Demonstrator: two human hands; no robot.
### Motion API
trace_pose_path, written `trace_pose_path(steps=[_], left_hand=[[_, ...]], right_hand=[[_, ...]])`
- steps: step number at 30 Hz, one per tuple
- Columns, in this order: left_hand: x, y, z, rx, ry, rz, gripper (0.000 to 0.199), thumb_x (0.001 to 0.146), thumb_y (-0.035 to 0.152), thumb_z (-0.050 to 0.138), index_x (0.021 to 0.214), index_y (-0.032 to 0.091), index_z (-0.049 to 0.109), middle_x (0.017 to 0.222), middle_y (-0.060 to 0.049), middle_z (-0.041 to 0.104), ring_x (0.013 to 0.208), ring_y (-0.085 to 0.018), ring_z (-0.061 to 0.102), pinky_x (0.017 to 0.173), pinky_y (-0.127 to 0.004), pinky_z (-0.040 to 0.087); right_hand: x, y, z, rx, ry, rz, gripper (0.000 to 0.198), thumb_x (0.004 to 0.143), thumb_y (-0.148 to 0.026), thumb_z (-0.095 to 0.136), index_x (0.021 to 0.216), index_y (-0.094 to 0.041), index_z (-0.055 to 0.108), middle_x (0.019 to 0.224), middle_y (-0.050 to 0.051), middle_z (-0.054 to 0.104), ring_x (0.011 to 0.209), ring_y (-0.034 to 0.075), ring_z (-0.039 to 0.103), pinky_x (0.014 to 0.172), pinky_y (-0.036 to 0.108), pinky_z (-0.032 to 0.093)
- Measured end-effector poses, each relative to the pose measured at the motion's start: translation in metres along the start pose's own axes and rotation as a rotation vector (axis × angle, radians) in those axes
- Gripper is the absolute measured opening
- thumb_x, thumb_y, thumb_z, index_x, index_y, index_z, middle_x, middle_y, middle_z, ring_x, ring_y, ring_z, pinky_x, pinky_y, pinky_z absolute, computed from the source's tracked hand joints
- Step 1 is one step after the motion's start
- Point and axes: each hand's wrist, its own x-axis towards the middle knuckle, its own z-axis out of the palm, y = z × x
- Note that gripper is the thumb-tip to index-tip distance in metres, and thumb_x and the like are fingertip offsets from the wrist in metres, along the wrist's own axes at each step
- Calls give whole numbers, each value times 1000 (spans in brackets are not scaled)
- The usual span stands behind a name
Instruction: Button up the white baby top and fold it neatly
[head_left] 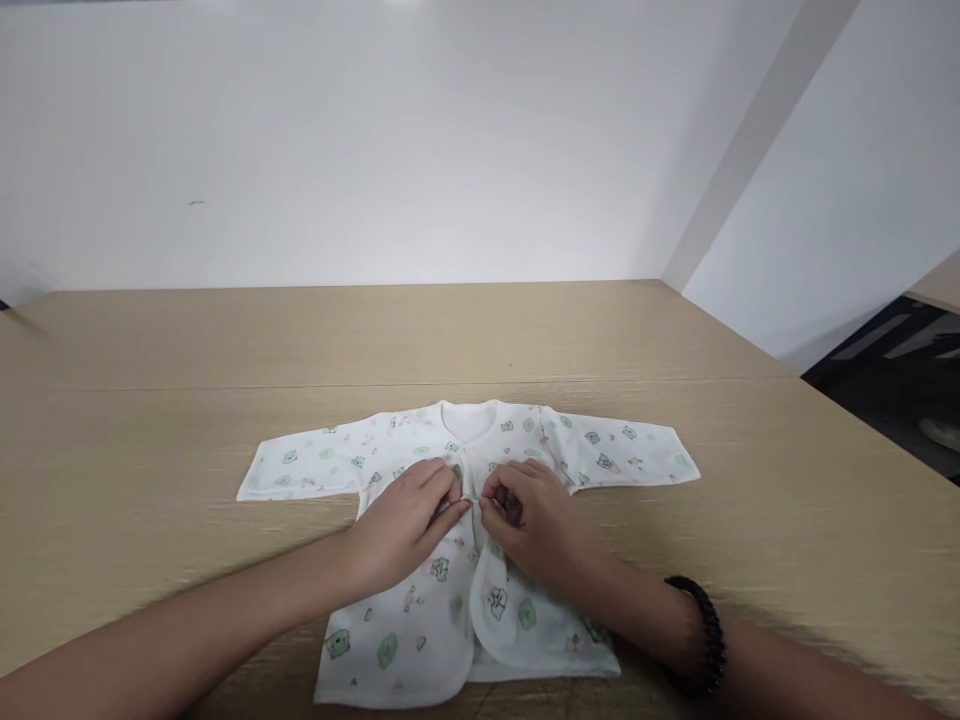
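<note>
A small white baby shirt (pixel 405 640) with green and pink animal prints lies face up, its sleeves spread to both sides. Its front opening runs down the middle, and the lower front panels curve apart at the hem. My left hand (pixel 412 515) pinches the left front edge at chest height. Close beside it, my right hand (pixel 532 515) pinches the opposite edge between thumb and forefinger. The fingertips nearly meet over the opening. Whatever fastener may be between them is too small to make out.
The shirt rests on a light wooden table (pixel 150 400) with a seam running across it. Behind the table stands a white wall (pixel 375 150). A black beaded bracelet (pixel 701 635) is on my right wrist. Beyond the table's right edge is a dark area (pixel 900 370).
</note>
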Motion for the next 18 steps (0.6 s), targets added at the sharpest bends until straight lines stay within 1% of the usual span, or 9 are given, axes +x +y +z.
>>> trace_pose_path(steps=[2,5,7,9,11,14,18], left_hand=[[0,1,0,10,-7,14,21,99,27,38,82,19,46,88,-5,52,88,-22,50,78,-35,42],[0,1,0,5,-3,10,16,98,25,38,86,19,47,92,-6,53,90,-22,50,80,-35,42],[1,0,1,-7,6,7,12,98,25,40,92,19,49,95,-6,54,92,-22,51,81,-35,42],[1,-1,1,-20,11,13,12,98,26,40,96,19,50,97,-6,55,93,-22,51,81,-35,42],[1,-1,1,-31,14,22,15,99,26,39,93,20,51,95,-6,55,92,-21,52,80,-34,42],[2,-2,1,-45,25,26,20,99,26,36,86,20,50,91,-5,55,88,-21,53,78,-33,42],[4,-2,1,-62,48,28,19,98,27,39,84,20,50,87,-4,56,85,-20,53,76,-31,42]], right_hand=[[0,1,1,-19,6,-27,12,74,-10,58,71,-19,51,72,1,58,78,20,50,72,32,36],[-2,3,3,-27,25,-40,13,73,-9,57,72,-19,49,77,3,58,82,22,50,74,33,37],[-2,3,3,-20,32,-42,15,76,-10,55,70,-19,45,75,3,56,80,21,49,73,33,36],[-1,4,3,-2,34,-43,18,80,-13,52,68,-20,40,72,3,53,76,20,48,70,33,35],[-1,4,2,28,23,-47,21,84,-17,49,67,-20,37,70,2,51,73,19,47,68,32,34],[1,5,0,90,-24,-52,18,87,-20,49,70,-19,43,67,-1,52,69,17,47,69,32,33],[2,6,0,140,-41,-42,7,84,-15,52,78,-19,54,67,-2,56,71,16,50,71,31,34]])
